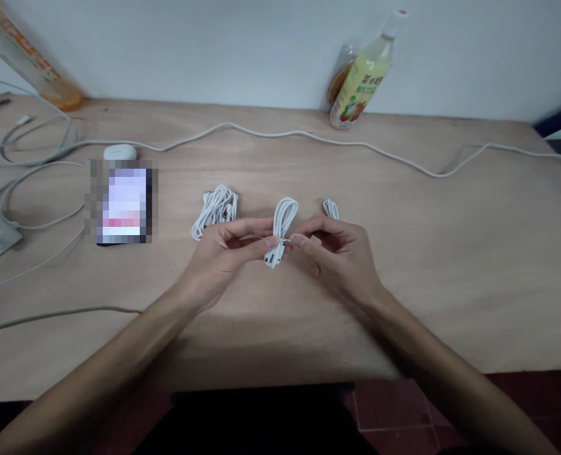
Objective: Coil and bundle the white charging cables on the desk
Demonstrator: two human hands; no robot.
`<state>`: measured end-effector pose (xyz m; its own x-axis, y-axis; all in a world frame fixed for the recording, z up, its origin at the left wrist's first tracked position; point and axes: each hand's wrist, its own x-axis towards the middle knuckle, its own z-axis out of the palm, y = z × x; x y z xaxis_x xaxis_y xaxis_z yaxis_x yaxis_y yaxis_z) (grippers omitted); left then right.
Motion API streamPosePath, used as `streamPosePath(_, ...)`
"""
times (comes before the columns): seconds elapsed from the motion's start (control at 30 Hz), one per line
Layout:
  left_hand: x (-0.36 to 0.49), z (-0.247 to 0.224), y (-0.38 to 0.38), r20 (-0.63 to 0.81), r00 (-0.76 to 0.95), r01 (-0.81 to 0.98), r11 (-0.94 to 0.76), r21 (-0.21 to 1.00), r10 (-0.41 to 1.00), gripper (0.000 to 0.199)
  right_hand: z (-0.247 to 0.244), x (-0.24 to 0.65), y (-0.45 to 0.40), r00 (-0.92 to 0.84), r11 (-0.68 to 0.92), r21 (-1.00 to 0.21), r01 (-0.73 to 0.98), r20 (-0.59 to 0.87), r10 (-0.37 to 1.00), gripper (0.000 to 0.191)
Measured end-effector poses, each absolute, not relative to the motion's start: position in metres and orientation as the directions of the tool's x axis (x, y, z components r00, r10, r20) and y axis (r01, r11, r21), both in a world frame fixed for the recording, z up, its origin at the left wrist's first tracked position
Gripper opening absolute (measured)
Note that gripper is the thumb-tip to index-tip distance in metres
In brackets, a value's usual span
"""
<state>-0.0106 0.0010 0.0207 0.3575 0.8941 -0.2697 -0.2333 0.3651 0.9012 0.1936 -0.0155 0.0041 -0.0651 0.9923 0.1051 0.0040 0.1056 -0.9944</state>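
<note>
Coiled cable (pixel 286 216) held above the wooden surface (pixel 432 272), between the two hands. The left hand (pixel 216 262) pinches the coil at its waist, thumb against fingers; the right hand (pixel 344 253) has thumb and forefinger brought together on what appears to be the thin tie (pixel 286 239) there. The cable is probably light, smooth and springy, its loops apt to fan out if loosened. The waist, where the strands gather, offers the surest hold; the plug ends below are likely stiffer and less suited to gripping.
</note>
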Motion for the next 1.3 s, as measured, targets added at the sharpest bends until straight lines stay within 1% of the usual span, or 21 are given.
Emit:
streamPosePath(0.07,-0.0102,0.0206,0.0008,-0.263,0.328,-0.219,0.344,0.913,0.908,0.028,0.0030,0.1942,-0.0149,-0.071,0.087,-0.996,-0.014,0.088,0.994,0.014)
streamPosePath(0.2,-0.0101,0.0202,0.0014,-0.264,0.288,-0.211,0.330,0.920,0.920,0.030,0.0026,0.1961,-0.0149,-0.100,0.037,-0.999,0.010,0.035,0.994,0.016)
streamPosePath(0.27,-0.0101,0.0204,0.0017,-0.271,0.286,-0.207,0.336,0.919,0.919,0.031,0.0032,0.1961,-0.0157,-0.108,0.046,-0.998,0.031,0.042,0.993,0.016)
streamPosePath(0.37,-0.0101,0.0208,0.0016,-0.286,0.295,-0.213,0.355,0.910,0.912,0.030,0.0035,0.1943,-0.0179,-0.070,0.123,-0.988,0.096,0.116,0.991,0.013)
streamPosePath(0.47,-0.0106,0.0208,0.0012,-0.301,0.328,-0.230,0.384,0.894,0.896,0.028,0.0019,0.1920,-0.0200,-0.020,0.245,-0.950,0.195,0.246,0.969,0.010)
streamPosePath(0.53,-0.0111,0.0205,0.0011,-0.301,0.349,-0.244,0.396,0.885,0.887,0.027,0.0003,0.1914,-0.0205,-0.017,0.315,-0.922,0.227,0.319,0.948,0.010)
streamPosePath(0.63,-0.0119,0.0201,0.0014,-0.300,0.359,-0.253,0.401,0.880,0.884,0.027,-0.0007,0.1922,-0.0203,-0.024,0.355,-0.904,0.237,0.360,0.933,0.010)
streamPosePath(0.7,-0.0123,0.0198,0.0017,-0.299,0.365,-0.252,0.403,0.880,0.882,0.028,0.0000,0.1934,-0.0198,-0.021,0.345,-0.909,0.234,0.350,0.936,0.010)
streamPosePath(0.77,-0.0126,0.0195,0.0020,-0.294,0.375,-0.250,0.401,0.881,0.879,0.028,0.0011,0.1948,-0.0190,-0.015,0.301,-0.931,0.208,0.305,0.952,0.010)
streamPosePath(0.87,-0.0130,0.0198,0.0021,-0.284,0.392,-0.232,0.393,0.890,0.875,0.028,0.0020,0.1965,-0.0173,-0.031,0.197,-0.974,0.114,0.195,0.980,0.011)
streamPosePath(0.97,-0.0134,0.0209,0.0019,-0.273,0.408,-0.217,0.383,0.898,0.871,0.027,0.0021,0.1968,-0.0155,-0.052,0.135,-0.991,0.019,0.134,0.990,0.016)
streamPosePath(1.1,-0.0140,0.0225,0.0020,-0.272,0.432,-0.199,0.385,0.901,0.860,0.024,0.0031,0.1949,-0.0145,-0.036,0.117,-0.993,-0.014,0.117,0.992,0.026)
streamPosePath(1.3,-0.0150,0.0229,0.0032,-0.276,0.499,-0.187,0.413,0.891,0.821,0.027,0.0054,0.1943,-0.0145,-0.024,0.132,-0.991,-0.035,0.133,0.991,0.032)
